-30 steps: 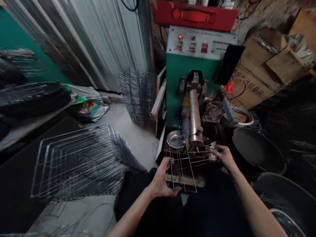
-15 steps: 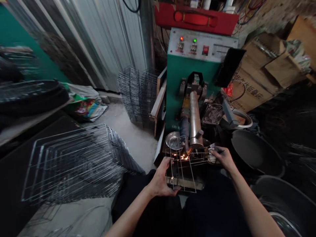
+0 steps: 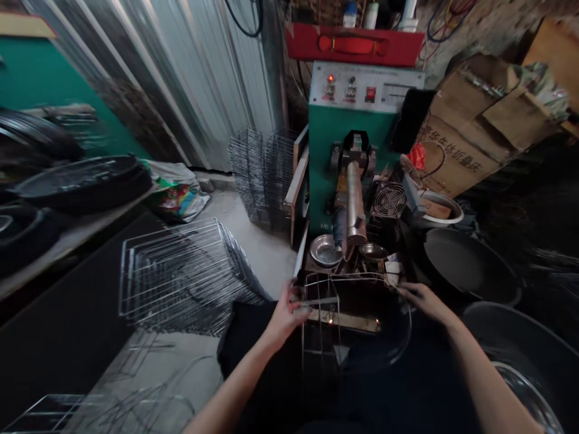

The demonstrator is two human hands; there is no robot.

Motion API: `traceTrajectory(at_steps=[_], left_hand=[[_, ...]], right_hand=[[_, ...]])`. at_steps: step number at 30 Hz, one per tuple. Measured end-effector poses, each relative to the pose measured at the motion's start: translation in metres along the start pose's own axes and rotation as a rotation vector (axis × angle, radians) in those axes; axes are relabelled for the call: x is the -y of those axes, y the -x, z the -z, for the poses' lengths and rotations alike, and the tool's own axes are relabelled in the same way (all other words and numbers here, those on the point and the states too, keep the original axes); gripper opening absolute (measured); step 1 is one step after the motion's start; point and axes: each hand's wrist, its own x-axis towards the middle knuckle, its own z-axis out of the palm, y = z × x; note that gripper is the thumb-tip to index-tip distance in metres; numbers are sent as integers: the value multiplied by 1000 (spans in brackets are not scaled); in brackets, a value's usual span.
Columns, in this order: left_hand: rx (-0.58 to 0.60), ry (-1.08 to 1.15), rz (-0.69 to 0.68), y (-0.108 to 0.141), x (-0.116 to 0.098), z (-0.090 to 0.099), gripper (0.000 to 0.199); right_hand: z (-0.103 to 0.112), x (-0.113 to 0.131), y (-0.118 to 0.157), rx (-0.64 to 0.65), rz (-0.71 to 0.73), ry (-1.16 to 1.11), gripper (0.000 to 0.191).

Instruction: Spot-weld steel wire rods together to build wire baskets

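In front of my lap is a thin wire rack [image 3: 338,308], drawn back a little from the welding machine's electrodes [image 3: 350,244]. My left hand [image 3: 286,318] is closed on the rack's left side, fingers curled around the wires. At the rack's right end, my right hand [image 3: 425,301] pinches a curved wire, which loops down toward my lap and is blurred by motion. Behind both hands stands the green spot welding machine [image 3: 323,157], with a thick metal arm [image 3: 356,199] reaching toward me. Two small glowing spots show near a pale bar [image 3: 350,320] below the rack.
Stacked wire racks [image 3: 181,271] stand at my left, and more wire racks [image 3: 260,175] lean beside the machine. A small metal dish [image 3: 325,250] sits below the electrodes. Dark round pans [image 3: 470,265] and a cardboard box [image 3: 470,132] are at the right, a small fan [image 3: 389,200] nearer the machine.
The rack has moved down and back from the electrodes, and the sparks there are gone. The machine's green light has gone off. The curved wire now hangs at the right.
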Motion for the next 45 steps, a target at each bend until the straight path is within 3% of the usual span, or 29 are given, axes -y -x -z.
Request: traceTrajectory(at_steps=[3,7,9,11,13,16,18,23,26,29,33,38,45], left_hand=[[23,76,102,-2,-13,2,104],[354,49,-70,9,-20,9,128],[455,-27,-128,20,-15,15,141],[424,-181,-139,31,-8,17,146],[330,-390,-140,38,0,15,138],[196,-591,-212,40,7,7,121],[180,-564,-248,37,8,2,113],[227,-455,-255,29,11,-7,103],[182,-468,-313,21,12,-11,107],[156,-454,-363,11,10,-15,107],[133,-464,-422,-3,8,-18,109],[138,-451,-504,-16,11,-21,107],[103,-420,-507,-30,18,-22,105]], right_hand=[[1,-2,-7,150,-226,114,71],[2,-3,-19,389,-336,171,74],[-1,-12,-20,484,-334,146,79],[-7,-25,-19,556,-345,121,85],[-14,-36,-18,584,-335,114,86],[-17,-42,-21,524,-209,134,70],[-13,-36,-25,460,-123,143,63],[-4,1,-33,325,117,27,61],[-10,27,-33,138,255,-68,59],[-15,45,-36,-27,265,-92,61],[-13,51,-46,-132,253,-90,59],[-7,46,-58,-202,228,-102,56],[-5,40,-71,-223,237,-74,56]])
